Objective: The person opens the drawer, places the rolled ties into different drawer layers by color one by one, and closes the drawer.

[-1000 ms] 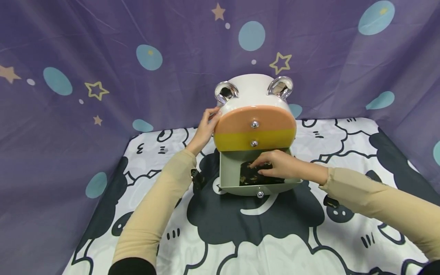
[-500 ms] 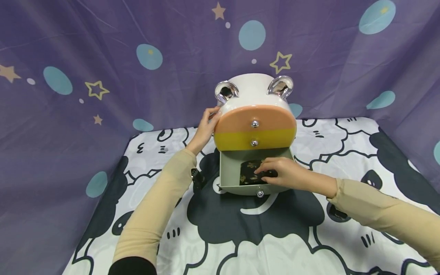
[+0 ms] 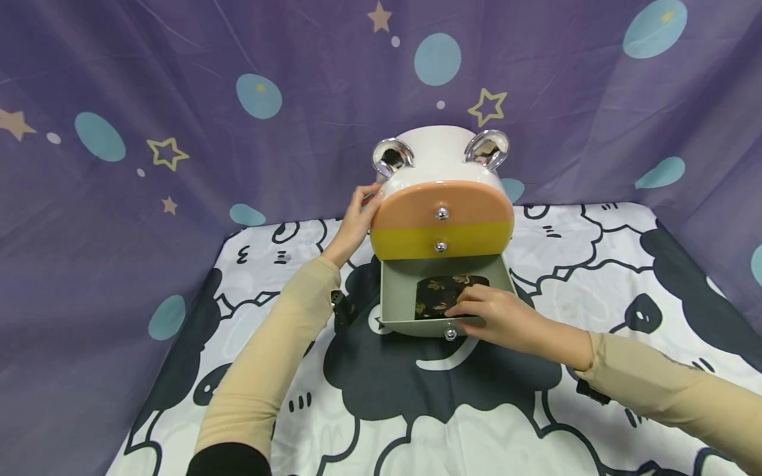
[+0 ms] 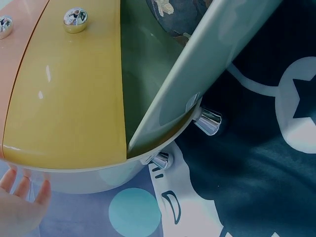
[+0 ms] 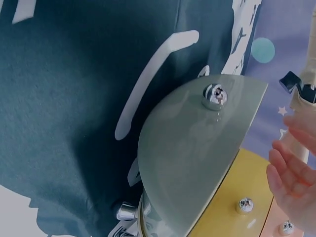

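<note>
A small rounded cabinet (image 3: 440, 155) with a white top and silver ears stands on the cloth. Its green bottom drawer (image 3: 397, 291) is pulled out, below an orange and a yellow drawer front. Inside lies a dark item with a gold flower pattern (image 3: 433, 297), perhaps fabric, seen also at the top of the left wrist view. My left hand (image 3: 357, 221) rests its fingertips against the cabinet's left side. Over the drawer's front rim, my right hand (image 3: 497, 316) has its fingers loosely bent beside the silver knob (image 3: 450, 332), partly covering the flowered item.
The cabinet stands on a black-and-white cartoon-print cloth (image 3: 321, 410). A purple curtain (image 3: 321, 152) with stars and dots hangs close behind it. Silver knobs (image 3: 441, 213) stick out from the upper fronts, and short silver feet (image 4: 208, 121) show underneath.
My right hand has drawn back from inside the drawer toward its front rim, moving down and slightly right, so more of the flowered item shows. The left hand stays at the cabinet's side.
</note>
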The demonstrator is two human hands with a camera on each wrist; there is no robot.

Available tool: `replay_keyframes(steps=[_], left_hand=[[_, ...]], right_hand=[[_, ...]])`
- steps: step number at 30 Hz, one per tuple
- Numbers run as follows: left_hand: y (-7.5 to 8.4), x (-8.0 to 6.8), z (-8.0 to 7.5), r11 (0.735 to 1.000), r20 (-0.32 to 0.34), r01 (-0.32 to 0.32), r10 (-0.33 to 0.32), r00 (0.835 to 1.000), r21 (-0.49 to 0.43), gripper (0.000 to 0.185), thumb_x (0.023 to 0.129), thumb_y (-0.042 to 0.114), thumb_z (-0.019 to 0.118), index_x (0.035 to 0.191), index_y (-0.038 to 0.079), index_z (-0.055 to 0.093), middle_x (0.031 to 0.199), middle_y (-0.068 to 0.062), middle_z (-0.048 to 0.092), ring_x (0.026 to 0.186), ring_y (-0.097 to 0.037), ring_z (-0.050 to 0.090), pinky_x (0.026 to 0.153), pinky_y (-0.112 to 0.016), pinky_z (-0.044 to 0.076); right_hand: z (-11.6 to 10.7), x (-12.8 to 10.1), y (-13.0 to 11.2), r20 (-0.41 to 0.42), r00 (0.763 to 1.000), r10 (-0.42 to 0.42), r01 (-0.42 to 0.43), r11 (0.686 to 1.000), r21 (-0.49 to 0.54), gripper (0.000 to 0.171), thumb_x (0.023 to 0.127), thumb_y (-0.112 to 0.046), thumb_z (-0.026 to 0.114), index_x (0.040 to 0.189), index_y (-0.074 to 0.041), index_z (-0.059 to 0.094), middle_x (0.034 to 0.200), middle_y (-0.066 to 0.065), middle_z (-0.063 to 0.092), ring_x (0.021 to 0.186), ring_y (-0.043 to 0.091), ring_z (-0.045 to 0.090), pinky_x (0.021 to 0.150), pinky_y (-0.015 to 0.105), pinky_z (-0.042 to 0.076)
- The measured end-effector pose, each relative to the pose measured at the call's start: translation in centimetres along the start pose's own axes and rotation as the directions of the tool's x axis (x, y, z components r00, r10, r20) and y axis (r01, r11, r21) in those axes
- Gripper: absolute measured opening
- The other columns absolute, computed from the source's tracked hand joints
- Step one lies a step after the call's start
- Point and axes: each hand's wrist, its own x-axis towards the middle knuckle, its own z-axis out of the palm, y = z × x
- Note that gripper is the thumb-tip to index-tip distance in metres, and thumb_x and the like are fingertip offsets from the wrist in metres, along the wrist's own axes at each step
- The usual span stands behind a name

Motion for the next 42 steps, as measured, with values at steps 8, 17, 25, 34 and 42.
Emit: replay_keyframes(steps=[8, 17, 25, 34, 42], left_hand=[[0.0, 0.0, -0.1, 1.0, 0.003, 0.016, -0.016, 1.0, 0.005, 0.038, 0.094, 0.031, 0.041, 0.124, 0.008, 0.04, 0.139, -0.004, 0.028, 0.126, -0.019, 0.03, 0.099, -0.033, 0.032], [-0.1, 0.0, -0.1, 1.0, -0.005, 0.018, -0.018, 1.0, 0.0, 0.038, 0.094, 0.031, 0.041, 0.124, 0.008, 0.04, 0.138, -0.004, 0.029, 0.126, -0.019, 0.03, 0.1, -0.032, 0.032], [-0.2, 0.1, 0.0, 1.0, 0.003, 0.017, -0.017, 1.0, 0.012, 0.039, 0.094, 0.033, 0.041, 0.124, 0.009, 0.04, 0.138, -0.004, 0.029, 0.126, -0.02, 0.029, 0.1, -0.033, 0.031], [-0.1, 0.0, 0.1, 1.0, -0.003, 0.014, -0.014, 1.0, 0.012, 0.038, 0.094, 0.03, 0.041, 0.124, 0.007, 0.04, 0.138, -0.005, 0.029, 0.126, -0.021, 0.03, 0.1, -0.033, 0.032], [-0.2, 0.1, 0.1, 1.0, -0.009, 0.014, -0.014, 1.0, -0.009, 0.037, 0.094, 0.03, 0.041, 0.123, 0.008, 0.041, 0.139, -0.005, 0.029, 0.125, -0.021, 0.03, 0.099, -0.033, 0.032]], right_hand=[[0.4, -0.5, -0.9, -0.036, 0.998, -0.054, 0.051, 0.997, -0.063, 0.031, 0.059, 0.0, 0.075, 0.087, -0.01, 0.066, 0.077, -0.003, 0.055, 0.065, 0.008, 0.051, 0.054, 0.015, 0.045], [2.1, -1.4, -1.8, 0.026, 0.999, -0.018, 0.022, 0.981, -0.193, 0.03, 0.059, -0.004, 0.078, 0.087, -0.009, 0.067, 0.073, -0.001, 0.062, 0.058, 0.008, 0.058, 0.048, 0.014, 0.045], [3.5, -2.0, -1.7, 0.04, 0.998, 0.053, -0.042, 0.969, -0.242, 0.027, 0.063, -0.007, 0.076, 0.089, -0.007, 0.068, 0.074, 0.0, 0.063, 0.058, 0.009, 0.058, 0.048, 0.018, 0.046], [5.2, -2.4, -1.6, 0.038, 0.992, 0.12, -0.098, 0.927, -0.362, 0.032, 0.06, -0.006, 0.078, 0.089, -0.01, 0.066, 0.068, -0.001, 0.062, 0.056, 0.012, 0.057, 0.044, 0.024, 0.045], [5.7, -1.4, -0.2, 0.003, 0.988, 0.154, -0.137, 0.883, -0.448, 0.021, 0.065, -0.003, 0.073, 0.084, -0.008, 0.065, 0.062, 0.0, 0.059, 0.052, 0.014, 0.054, 0.042, 0.025, 0.042]])
